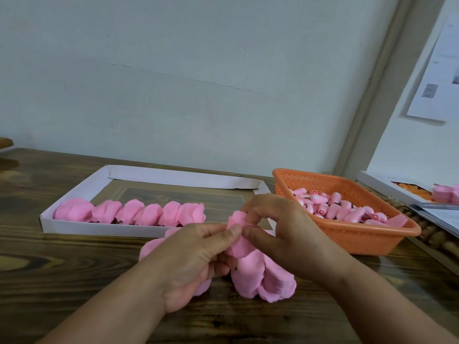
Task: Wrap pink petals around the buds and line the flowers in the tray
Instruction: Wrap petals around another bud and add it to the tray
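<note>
Pink petals (237, 223) sit pinched between both hands at centre frame: left hand (196, 254) squeezing with thumb and forefinger, right hand (280, 229) curled over the top, fingertips nipping the petal edge. Loose petals (265, 276) heap on the wooden table (62, 269) just beneath. Finished flowers (129, 212) line the white tray (74, 192) at left; buds (342, 209) fill the orange basket (360, 237) at right.

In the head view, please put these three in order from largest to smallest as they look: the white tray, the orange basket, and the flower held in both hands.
1. white tray, the widest thing on the table.
2. orange basket, clearly smaller than the tray.
3. flower, smallest, though nearest the camera; the left hand and right hand partly hide it.
</note>
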Tool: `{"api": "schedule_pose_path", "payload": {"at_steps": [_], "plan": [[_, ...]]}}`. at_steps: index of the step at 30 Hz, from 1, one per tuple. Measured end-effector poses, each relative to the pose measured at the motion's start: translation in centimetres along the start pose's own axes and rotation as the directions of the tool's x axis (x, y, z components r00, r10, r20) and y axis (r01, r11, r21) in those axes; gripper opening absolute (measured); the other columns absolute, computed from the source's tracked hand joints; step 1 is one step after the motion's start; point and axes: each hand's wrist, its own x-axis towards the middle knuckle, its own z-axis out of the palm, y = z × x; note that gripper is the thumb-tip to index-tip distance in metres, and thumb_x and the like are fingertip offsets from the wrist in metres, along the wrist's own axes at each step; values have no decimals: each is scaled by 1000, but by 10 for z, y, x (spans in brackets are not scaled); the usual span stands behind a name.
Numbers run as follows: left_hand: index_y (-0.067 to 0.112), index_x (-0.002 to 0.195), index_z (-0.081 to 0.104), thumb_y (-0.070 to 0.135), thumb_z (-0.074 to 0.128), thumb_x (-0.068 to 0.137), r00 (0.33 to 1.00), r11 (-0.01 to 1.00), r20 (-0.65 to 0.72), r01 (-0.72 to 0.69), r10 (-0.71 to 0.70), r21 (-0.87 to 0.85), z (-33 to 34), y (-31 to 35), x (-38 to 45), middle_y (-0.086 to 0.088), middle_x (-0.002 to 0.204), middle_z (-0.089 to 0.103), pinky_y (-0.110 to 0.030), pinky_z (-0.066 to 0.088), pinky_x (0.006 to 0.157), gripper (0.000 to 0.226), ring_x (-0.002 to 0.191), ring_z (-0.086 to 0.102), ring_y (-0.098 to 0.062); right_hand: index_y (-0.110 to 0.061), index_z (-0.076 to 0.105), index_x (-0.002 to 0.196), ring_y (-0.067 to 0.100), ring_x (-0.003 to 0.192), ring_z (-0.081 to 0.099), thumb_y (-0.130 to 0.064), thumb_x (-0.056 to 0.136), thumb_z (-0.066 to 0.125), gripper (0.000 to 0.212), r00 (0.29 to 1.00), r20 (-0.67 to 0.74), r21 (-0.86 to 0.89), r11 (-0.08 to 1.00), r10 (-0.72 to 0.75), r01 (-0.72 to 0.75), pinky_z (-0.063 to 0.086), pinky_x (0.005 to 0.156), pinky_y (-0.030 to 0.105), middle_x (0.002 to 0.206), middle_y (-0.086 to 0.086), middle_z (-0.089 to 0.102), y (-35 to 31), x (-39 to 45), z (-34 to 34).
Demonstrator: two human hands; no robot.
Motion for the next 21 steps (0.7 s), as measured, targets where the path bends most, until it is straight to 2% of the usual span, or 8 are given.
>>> {"api": "schedule_pose_path", "payload": {"at_steps": [4, 7, 10, 13, 18, 21], "plan": [[18, 71, 77, 29, 61, 76, 1000, 1000, -20, 6, -6, -27, 0, 0, 0, 0, 70, 64, -18, 46, 55, 21, 59, 53, -7, -12, 62, 73, 9, 86, 55, -9, 82, 69, 11, 998, -45, 62, 997, 39, -36, 41, 77, 18, 89, 2, 67, 2, -4, 3], [17, 71, 77, 29, 61, 76, 1000, 998, -7, -5, 4, -59, 0, 1, -2, 0, 70, 63, -18, 46, 55, 21, 58, 54, -7, -14, 63, 77, 5, 92, 57, -18, 77, 69, 7, 979, -197, 114, 993, 45, -22, 41, 81, 13, 92, -5, 64, 3, -12, 10], [14, 69, 76, 28, 62, 75, 1000, 995, 5, 2, -2, -99, 0, 2, -2, -2, 70, 63, -18, 47, 55, 21, 58, 54, -8, -19, 62, 88, 4, 91, 57, -18, 71, 74, 21, 942, -330, 155, 988, 51, 0, 41, 80, 10, 93, -7, 63, 3, -20, 20], [10, 71, 73, 27, 64, 71, 1000, 988, 5, 25, -24, -150, -1, 4, -3, -5, 68, 60, -19, 47, 52, 19, 56, 53, -10, -28, 58, 92, 4, 85, 57, -20, 67, 77, 32, 916, -388, 205, 978, 105, -25, 43, 75, 10, 90, -10, 61, 1, -26, 26], [8, 70, 72, 26, 64, 71, 999, 983, 33, 36, -30, -181, -4, 6, -4, -7, 65, 57, -19, 46, 48, 19, 52, 52, -11, -26, 60, 103, 6, 87, 55, -18, 72, 75, 35, 947, -320, 198, 979, 11, 55, 41, 78, 11, 93, -6, 61, -2, -29, 20], [13, 67, 75, 29, 64, 72, 998, 987, 60, 40, -31, -156, -5, 6, -4, -5, 67, 59, -19, 47, 52, 20, 56, 52, -10, -23, 64, 96, 10, 82, 55, -17, 73, 75, 26, 968, -252, 182, 981, -14, 62, 43, 76, 14, 89, -8, 61, -1, -27, 12]]}}
